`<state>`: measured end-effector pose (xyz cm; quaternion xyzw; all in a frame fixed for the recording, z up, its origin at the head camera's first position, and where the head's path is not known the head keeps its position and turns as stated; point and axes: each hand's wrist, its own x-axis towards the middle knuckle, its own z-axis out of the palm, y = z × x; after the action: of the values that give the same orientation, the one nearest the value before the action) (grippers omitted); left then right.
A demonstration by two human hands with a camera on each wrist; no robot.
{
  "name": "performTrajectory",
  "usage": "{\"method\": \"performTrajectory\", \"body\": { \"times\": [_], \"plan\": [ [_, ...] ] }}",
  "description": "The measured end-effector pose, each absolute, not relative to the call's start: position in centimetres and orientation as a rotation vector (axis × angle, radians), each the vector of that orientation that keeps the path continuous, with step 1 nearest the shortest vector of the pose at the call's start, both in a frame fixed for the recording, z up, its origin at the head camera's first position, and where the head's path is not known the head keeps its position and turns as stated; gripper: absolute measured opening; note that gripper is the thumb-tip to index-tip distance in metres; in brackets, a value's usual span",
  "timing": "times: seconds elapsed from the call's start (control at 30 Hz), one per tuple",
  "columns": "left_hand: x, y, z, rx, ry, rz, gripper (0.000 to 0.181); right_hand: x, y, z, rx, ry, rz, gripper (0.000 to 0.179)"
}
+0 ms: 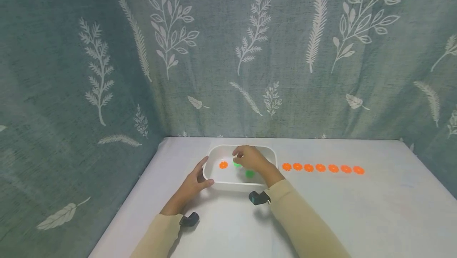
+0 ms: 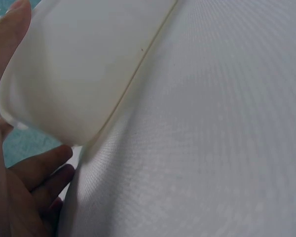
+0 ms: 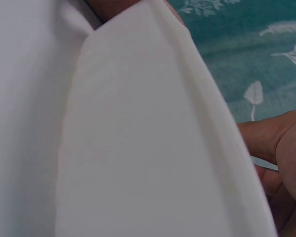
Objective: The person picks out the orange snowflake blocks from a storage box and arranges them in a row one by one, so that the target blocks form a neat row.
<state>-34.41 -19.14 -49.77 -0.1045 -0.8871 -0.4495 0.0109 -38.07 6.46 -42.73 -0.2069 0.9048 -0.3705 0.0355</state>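
Observation:
A white plastic tub (image 1: 233,186) stands on the table. At its left end my left hand (image 1: 192,180) holds it, thumb at the near corner and fingers along the side; the left wrist view shows the thumb (image 2: 12,34) by the rim. My right hand (image 1: 251,158) reaches inside over a green notched disc (image 1: 237,164), its thumb and forefinger apart. Whether the fingertips touch that disc is unclear. A second green disc (image 1: 250,174) lies below the right hand, and an orange notched disc (image 1: 223,165) is to the left. In the right wrist view the tub's wall hides the fingertips.
To the tub's right, several orange notched discs (image 1: 320,167) lie in a row on the white-covered table (image 1: 357,210). Patterned green-grey curtains (image 1: 221,71) stand behind and at the left. Each wrist carries a small black camera (image 1: 189,220).

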Motion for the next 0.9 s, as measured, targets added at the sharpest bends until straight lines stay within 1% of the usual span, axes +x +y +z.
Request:
{"method": "performTrajectory", "body": {
  "times": [0.23,0.37,0.63,0.9],
  "plan": [
    [-34.5,-18.8,-50.0,-0.328,-2.773,-1.446,0.098,-39.1,5.0,-44.0,-0.725,2.803,-1.091,0.023],
    [-34.3,-18.7,-50.0,-0.331,-2.781,-1.444,0.098,-39.1,4.5,-44.7,-0.749,2.786,-1.038,0.023],
    [-34.2,-18.9,-49.7,-0.337,-2.787,-1.394,0.098,-39.1,3.7,-45.2,-0.742,2.79,-0.954,0.029],
    [-34.3,-19.3,-49.5,-0.376,-2.765,-1.407,0.097,-38.6,2.9,-45.8,-0.631,2.787,-0.858,0.035]
  ]
}}
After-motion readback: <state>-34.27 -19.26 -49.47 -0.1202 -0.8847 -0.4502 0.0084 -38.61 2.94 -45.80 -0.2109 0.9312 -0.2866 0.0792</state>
